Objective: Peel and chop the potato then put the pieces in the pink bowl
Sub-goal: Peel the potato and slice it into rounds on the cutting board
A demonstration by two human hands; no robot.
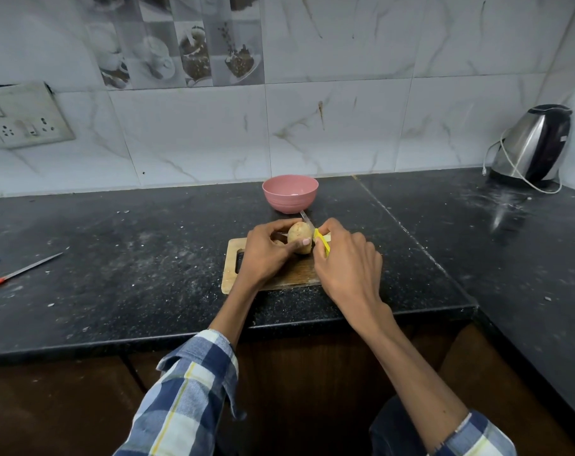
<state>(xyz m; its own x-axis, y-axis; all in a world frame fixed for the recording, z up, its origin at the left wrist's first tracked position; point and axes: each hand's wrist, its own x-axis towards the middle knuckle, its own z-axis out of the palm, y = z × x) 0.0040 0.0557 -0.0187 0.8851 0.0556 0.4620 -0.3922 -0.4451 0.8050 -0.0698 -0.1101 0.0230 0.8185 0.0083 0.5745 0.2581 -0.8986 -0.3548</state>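
- The left hand (266, 250) reaches forward past the near edge of the table, fingers and thumb curled in a grip around the potato (300, 237).
- The right hand (347, 261) sits just beside it, back of the hand up, fingers curled around a yellow peeler (322, 242) that touches the potato's right side.
- Both forearms are bare, with checked sleeves pushed back toward the elbows.

Soft, even overhead light; glare streaks the glossy black stone tabletop (444, 232) toward its right edge; wide-angle bending at the margins.
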